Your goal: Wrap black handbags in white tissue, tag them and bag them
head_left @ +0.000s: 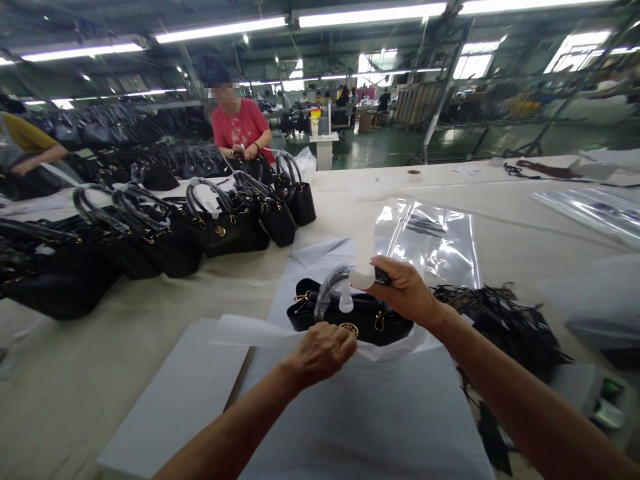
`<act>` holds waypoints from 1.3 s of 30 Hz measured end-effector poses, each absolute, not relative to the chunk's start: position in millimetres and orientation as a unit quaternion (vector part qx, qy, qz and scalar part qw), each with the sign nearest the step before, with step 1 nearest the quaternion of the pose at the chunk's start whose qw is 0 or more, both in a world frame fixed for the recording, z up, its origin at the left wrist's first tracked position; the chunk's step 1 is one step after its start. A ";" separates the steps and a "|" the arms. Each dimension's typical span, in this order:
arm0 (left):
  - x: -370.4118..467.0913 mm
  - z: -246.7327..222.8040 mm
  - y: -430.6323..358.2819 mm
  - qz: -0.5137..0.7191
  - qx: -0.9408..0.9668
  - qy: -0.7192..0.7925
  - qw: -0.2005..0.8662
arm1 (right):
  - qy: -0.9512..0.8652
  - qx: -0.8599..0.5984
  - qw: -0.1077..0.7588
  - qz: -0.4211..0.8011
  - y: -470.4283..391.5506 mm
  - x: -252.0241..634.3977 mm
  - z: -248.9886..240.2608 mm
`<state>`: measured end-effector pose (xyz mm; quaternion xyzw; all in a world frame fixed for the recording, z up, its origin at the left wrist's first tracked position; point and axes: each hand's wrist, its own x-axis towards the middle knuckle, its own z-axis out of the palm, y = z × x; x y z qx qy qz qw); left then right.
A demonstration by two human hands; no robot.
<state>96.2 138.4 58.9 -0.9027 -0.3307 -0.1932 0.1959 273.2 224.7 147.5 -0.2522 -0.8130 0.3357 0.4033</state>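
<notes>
Pale surface (340, 200) with a row of bags (230, 237) off left, and the black handbag (373, 327) sits crosswise just past the left hand (325, 353), long axis running left-right. Right hand (407, 290) is above it, closed round the wrapped handle (329, 287); left one's at its near side, fingers curled, can't tell if it's pinching anything

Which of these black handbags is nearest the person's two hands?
The handbag alone on the pale paper: the right hand grips its wrapped handle, the left hand is at its front. The other handbags are bunched farther left.
</notes>
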 end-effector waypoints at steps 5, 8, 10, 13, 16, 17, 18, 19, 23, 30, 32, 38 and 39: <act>98.9 87.5 127.8 -0.201 -0.900 -0.328 0.203 | -0.814 -0.227 0.400 0.354 206.1 279.2 152.6; 99.0 101.8 124.3 -0.203 -0.901 -0.326 0.203 | -0.808 -0.218 0.400 0.374 199.6 283.4 151.9; 100.0 105.4 124.3 -0.194 -0.901 -0.327 0.210 | -0.812 -0.229 0.383 0.376 198.2 286.6 150.3; 102.9 103.3 127.2 -0.180 -0.892 -0.342 0.234 | -0.831 -0.281 0.374 0.301 193.8 292.6 148.1; 106.6 100.4 132.1 -0.181 -0.876 -0.370 0.250 | -0.832 -0.314 0.449 0.085 177.7 299.0 147.7; 107.7 100.6 134.1 -0.184 -0.872 -0.377 0.253 | -0.831 -0.299 0.468 0.014 169.8 300.3 147.3; 108.8 101.4 136.3 -0.188 -0.869 -0.379 0.255 | -0.838 -0.276 0.469 -0.037 161.4 300.8 146.1; 109.6 102.7 138.4 -0.195 -0.868 -0.378 0.258 | -0.853 -0.251 0.452 -0.070 153.4 300.2 143.8; 111.5 107.1 139.1 -0.235 -0.859 -0.365 0.271 | -0.904 -0.236 0.329 -0.135 134.5 288.9 124.9; 124.2 62.6 92.5 -0.322 -0.838 -0.354 0.262 | -0.891 -0.307 0.288 -0.171 156.0 275.4 104.0; 132.6 40.3 92.7 -0.274 -0.861 -0.376 0.206 | -0.899 -0.308 0.271 -0.156 163.1 273.3 103.6; 150.7 -0.3 134.4 -0.256 -0.829 -0.465 0.174 | -0.900 -0.227 0.343 -0.143 155.8 277.4 116.6; 151.6 -2.2 139.7 -0.255 -0.831 -0.468 0.160 | -0.890 -0.210 0.375 -0.153 154.2 279.9 120.6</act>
